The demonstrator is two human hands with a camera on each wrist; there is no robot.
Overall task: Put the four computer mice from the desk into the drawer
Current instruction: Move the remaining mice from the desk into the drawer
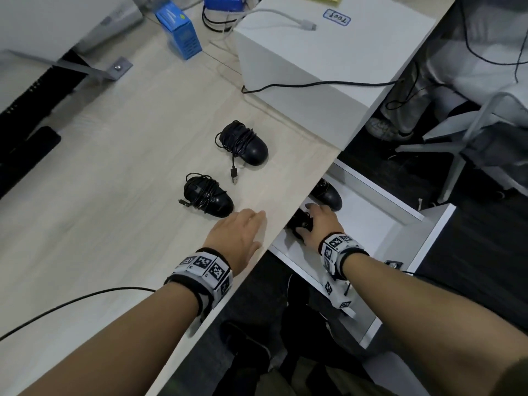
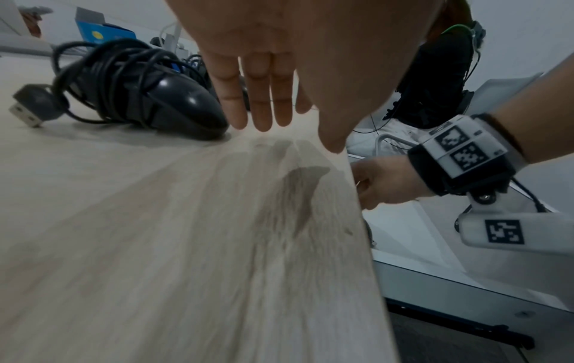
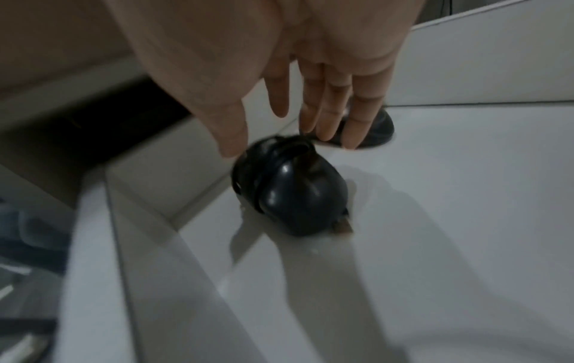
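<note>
Two black mice with their cords wound round them lie on the pale wood desk (image 1: pixel 114 167): the far mouse (image 1: pixel 243 142) and the near mouse (image 1: pixel 208 195) (image 2: pixel 146 93). My left hand (image 1: pixel 243 230) (image 2: pixel 270 110) hovers flat just right of the near mouse, fingers straight, holding nothing. The white drawer (image 1: pixel 374 227) (image 3: pixel 450 208) is pulled out below the desk edge. A third mouse (image 1: pixel 328 194) (image 3: pixel 380 127) lies at its back. The fourth mouse (image 1: pixel 298 222) (image 3: pixel 292 191) rests on the drawer floor under my right hand (image 1: pixel 318 221) (image 3: pixel 279 137), whose fingers are straight and spread above it, not gripping.
A white box (image 1: pixel 328 61) with cables over it stands at the desk's far right. Blue boxes (image 1: pixel 180 32) sit at the back. A thin black cable (image 1: pixel 71 304) crosses the near desk. A chair base (image 1: pixel 457 144) and someone's legs stand beyond the drawer.
</note>
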